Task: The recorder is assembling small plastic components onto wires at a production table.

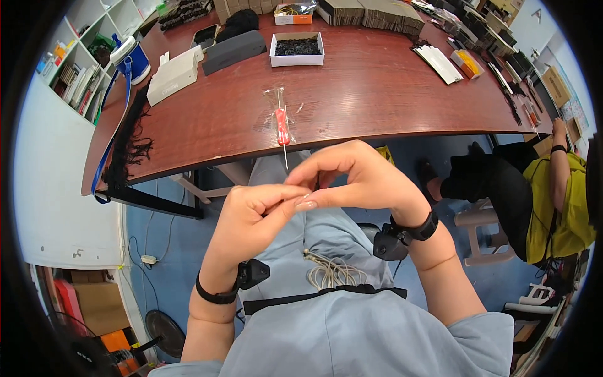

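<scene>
My left hand (pixel 248 217) and my right hand (pixel 358 179) meet over my lap, just off the table's near edge. The fingertips of both are pinched together and touch. Whatever lies between them is too small or too hidden to make out. Beyond them a screwdriver with a red handle (pixel 282 125) lies on the table, its thin shaft sticking out past the edge toward me. Scraps of clear plastic (pixel 274 97) lie around its far end. A bunch of pale cords (pixel 336 271) rests on my lap, above a black band (pixel 267 305).
The dark red table (pixel 364 94) carries a white box of small black pieces (pixel 297 50), a dark grey box (pixel 235 53), a white box (pixel 174 76), a blue and white jug (pixel 130 60) and black fringed strands (pixel 129 141). A person in yellow-green (pixel 562 201) sits at right.
</scene>
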Demonstrator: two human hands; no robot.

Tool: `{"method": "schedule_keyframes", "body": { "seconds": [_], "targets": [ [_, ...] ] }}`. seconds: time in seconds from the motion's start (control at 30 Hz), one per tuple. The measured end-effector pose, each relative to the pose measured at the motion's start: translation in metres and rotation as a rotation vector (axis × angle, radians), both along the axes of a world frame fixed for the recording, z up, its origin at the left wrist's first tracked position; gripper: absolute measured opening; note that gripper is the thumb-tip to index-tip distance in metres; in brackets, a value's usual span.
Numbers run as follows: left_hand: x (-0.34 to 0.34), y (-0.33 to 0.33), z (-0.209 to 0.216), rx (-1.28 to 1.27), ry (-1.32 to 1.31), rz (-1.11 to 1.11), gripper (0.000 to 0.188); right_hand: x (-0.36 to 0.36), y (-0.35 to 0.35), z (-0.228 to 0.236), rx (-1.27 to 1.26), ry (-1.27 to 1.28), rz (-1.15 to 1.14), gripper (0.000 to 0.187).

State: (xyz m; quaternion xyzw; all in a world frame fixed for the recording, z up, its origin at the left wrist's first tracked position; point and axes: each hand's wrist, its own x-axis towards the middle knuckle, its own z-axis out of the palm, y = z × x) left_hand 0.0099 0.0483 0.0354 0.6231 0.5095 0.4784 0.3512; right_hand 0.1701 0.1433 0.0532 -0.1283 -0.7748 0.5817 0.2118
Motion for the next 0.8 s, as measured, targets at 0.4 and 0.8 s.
{"method": "schedule_keyframes", "body": {
  "seconds": [0.4,0.8],
  "targets": [
    [-0.006,-0.008,0.006,-0.328,-0.009,-0.077,0.014,0.019,-0.008,-0.001,0.192,-0.164,-0.037,0.009],
    [-0.009,-0.021,-0.001,-0.381,0.085,-0.224,0.016,0.038,-0.026,-0.008,0.143,-0.347,0.033,0.007]
  ]
}}
